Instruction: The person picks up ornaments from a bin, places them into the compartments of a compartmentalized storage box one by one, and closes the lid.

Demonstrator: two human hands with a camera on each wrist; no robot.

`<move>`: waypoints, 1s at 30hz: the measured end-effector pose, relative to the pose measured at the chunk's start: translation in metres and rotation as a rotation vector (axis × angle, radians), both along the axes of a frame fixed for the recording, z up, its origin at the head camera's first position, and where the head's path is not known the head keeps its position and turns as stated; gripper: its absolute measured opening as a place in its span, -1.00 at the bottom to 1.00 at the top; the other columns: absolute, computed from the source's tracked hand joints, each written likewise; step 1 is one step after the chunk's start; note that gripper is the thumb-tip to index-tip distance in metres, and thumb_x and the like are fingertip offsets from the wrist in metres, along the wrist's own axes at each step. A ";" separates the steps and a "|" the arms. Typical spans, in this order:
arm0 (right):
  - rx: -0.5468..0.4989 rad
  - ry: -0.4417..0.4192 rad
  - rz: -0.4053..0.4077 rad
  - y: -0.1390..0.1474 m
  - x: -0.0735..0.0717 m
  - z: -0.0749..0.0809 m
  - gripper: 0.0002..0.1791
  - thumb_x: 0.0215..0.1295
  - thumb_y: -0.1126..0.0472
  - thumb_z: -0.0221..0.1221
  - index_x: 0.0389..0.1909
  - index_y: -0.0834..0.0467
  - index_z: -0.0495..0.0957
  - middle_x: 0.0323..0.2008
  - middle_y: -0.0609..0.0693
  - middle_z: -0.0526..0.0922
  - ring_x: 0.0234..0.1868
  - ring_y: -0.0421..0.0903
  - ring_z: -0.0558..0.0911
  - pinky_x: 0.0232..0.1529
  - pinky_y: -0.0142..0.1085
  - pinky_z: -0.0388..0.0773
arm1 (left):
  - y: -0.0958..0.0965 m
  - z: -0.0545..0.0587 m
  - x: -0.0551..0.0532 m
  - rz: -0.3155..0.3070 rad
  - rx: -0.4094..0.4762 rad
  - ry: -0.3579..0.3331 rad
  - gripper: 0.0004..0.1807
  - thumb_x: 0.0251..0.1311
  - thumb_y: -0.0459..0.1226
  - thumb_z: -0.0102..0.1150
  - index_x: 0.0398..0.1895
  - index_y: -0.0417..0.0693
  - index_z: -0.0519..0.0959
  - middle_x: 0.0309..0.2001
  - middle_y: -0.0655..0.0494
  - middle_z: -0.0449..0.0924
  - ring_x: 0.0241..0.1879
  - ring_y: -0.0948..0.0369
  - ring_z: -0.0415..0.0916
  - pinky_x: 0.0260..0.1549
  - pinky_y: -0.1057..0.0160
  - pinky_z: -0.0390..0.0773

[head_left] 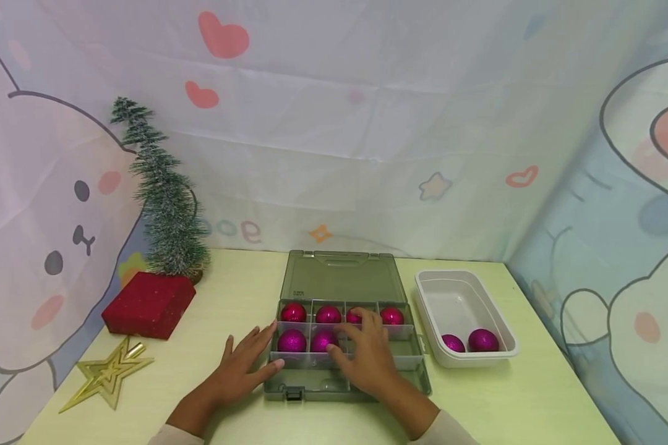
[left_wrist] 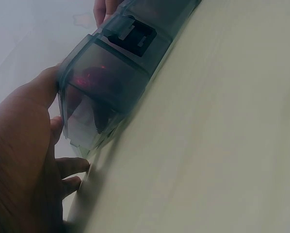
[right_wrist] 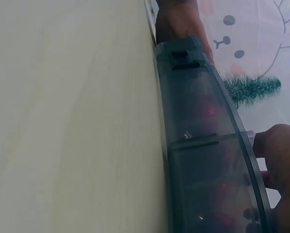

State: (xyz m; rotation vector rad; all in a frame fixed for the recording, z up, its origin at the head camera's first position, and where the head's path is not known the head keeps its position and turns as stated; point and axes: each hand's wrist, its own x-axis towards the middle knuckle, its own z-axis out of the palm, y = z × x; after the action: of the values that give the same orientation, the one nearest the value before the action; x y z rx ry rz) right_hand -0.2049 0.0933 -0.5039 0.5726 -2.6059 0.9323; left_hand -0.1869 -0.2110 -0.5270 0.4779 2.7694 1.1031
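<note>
A grey translucent divided box [head_left: 306, 394] stands with its lid [head_left: 342, 278] raised at the back. Shiny red ornament balls [head_left: 293, 313] fill its back row. Two purple glitter balls, one at the left [head_left: 292, 340] and a second ball [head_left: 323, 341] beside it, sit in the middle row. My right hand [head_left: 370, 355] reaches over the box, thumb and index fingertips at the second purple ball's right edge, another finger over a red ball. Fingers spread, my left hand [head_left: 242, 369] rests against the box's left side; its thumb lies at the front corner in the left wrist view.
At the right stands a white tub [head_left: 445, 296] with two purple glitter balls [head_left: 483, 340] in it. On the left are a small frosted tree [head_left: 167, 198], a red block [head_left: 147, 306] and a gold star [head_left: 108, 375]. A printed cloth hangs behind the table.
</note>
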 end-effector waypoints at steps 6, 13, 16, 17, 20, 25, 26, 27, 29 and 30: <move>-0.048 0.017 0.025 0.006 -0.001 0.007 -0.62 0.35 0.09 0.48 0.12 0.13 0.76 0.40 0.30 0.47 0.47 0.32 0.36 0.34 0.46 0.42 | 0.000 -0.001 -0.001 -0.001 0.003 0.000 -0.09 0.59 0.17 0.11 0.83 0.23 -0.02 0.79 -0.04 0.07 0.78 -0.31 -0.16 0.50 -0.65 -0.62; -0.071 0.069 0.010 0.025 0.000 0.012 -0.60 0.35 0.17 0.50 0.15 0.20 0.73 0.40 0.33 0.44 0.45 0.37 0.36 0.30 0.47 0.42 | 0.000 0.001 0.000 -0.003 0.002 -0.013 -0.09 0.60 0.16 0.11 0.84 0.20 -0.03 0.78 -0.08 0.09 0.78 -0.31 -0.15 0.50 -0.65 -0.61; -0.086 0.117 0.010 0.038 -0.001 0.016 -0.59 0.32 0.22 0.51 0.14 0.24 0.73 0.37 0.33 0.46 0.41 0.38 0.39 0.27 0.44 0.42 | 0.000 0.003 0.001 -0.003 -0.001 -0.011 -0.09 0.60 0.15 0.11 0.84 0.18 -0.03 0.77 -0.09 0.09 0.78 -0.32 -0.15 0.50 -0.65 -0.59; -0.080 0.137 0.007 0.043 -0.001 0.017 -0.60 0.31 0.22 0.52 0.13 0.23 0.73 0.36 0.32 0.48 0.40 0.37 0.41 0.26 0.41 0.45 | 0.000 0.003 0.001 -0.002 -0.001 -0.010 -0.09 0.60 0.15 0.11 0.84 0.18 -0.03 0.77 -0.10 0.10 0.78 -0.32 -0.15 0.50 -0.66 -0.59; -0.067 0.190 0.009 0.058 -0.001 0.021 -0.60 0.28 0.23 0.53 0.11 0.22 0.75 0.34 0.30 0.53 0.40 0.38 0.45 0.28 0.40 0.46 | 0.000 0.003 0.001 0.000 0.006 -0.009 -0.09 0.60 0.14 0.12 0.83 0.17 -0.02 0.77 -0.11 0.10 0.77 -0.33 -0.15 0.50 -0.65 -0.59; -0.040 0.208 0.012 0.084 -0.002 0.022 -0.61 0.28 0.24 0.54 0.11 0.18 0.76 0.34 0.26 0.56 0.41 0.40 0.41 0.20 0.34 0.38 | 0.000 0.000 0.000 -0.003 -0.003 -0.009 -0.09 0.60 0.16 0.11 0.84 0.22 -0.03 0.78 -0.07 0.08 0.78 -0.30 -0.16 0.51 -0.64 -0.60; -0.033 0.191 0.012 0.089 -0.002 0.022 -0.61 0.30 0.23 0.53 0.13 0.16 0.75 0.36 0.24 0.56 0.43 0.38 0.38 0.19 0.33 0.34 | 0.000 0.000 0.000 -0.004 -0.002 -0.008 -0.09 0.60 0.16 0.11 0.84 0.22 -0.03 0.78 -0.07 0.09 0.78 -0.31 -0.15 0.51 -0.64 -0.60; -0.023 0.174 0.011 0.094 -0.001 0.023 -0.61 0.32 0.22 0.52 0.14 0.13 0.75 0.36 0.23 0.56 0.44 0.37 0.37 0.17 0.31 0.32 | 0.000 0.000 0.000 -0.003 -0.001 -0.008 -0.09 0.60 0.16 0.11 0.84 0.22 -0.03 0.78 -0.07 0.09 0.78 -0.31 -0.16 0.51 -0.64 -0.60; -0.004 0.144 0.007 0.103 -0.001 0.024 -0.61 0.34 0.20 0.51 0.16 0.11 0.75 0.35 0.20 0.58 0.45 0.34 0.36 0.18 0.31 0.26 | -0.001 -0.001 -0.001 -0.004 0.003 -0.007 -0.09 0.60 0.16 0.11 0.84 0.22 -0.03 0.78 -0.07 0.09 0.78 -0.31 -0.16 0.50 -0.64 -0.61; 0.002 0.134 0.004 0.107 0.000 0.026 -0.62 0.34 0.19 0.50 0.16 0.11 0.75 0.33 0.20 0.60 0.44 0.33 0.37 0.17 0.31 0.23 | -0.001 -0.001 -0.001 -0.005 0.005 -0.007 -0.09 0.60 0.16 0.12 0.84 0.22 -0.03 0.78 -0.07 0.09 0.78 -0.31 -0.16 0.50 -0.64 -0.62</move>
State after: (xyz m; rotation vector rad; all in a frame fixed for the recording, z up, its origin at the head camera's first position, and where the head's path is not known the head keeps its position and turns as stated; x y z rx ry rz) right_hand -0.2051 0.2007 -0.4784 0.6186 -2.4882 0.8611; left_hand -0.1874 -0.2117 -0.5278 0.4796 2.7590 1.1082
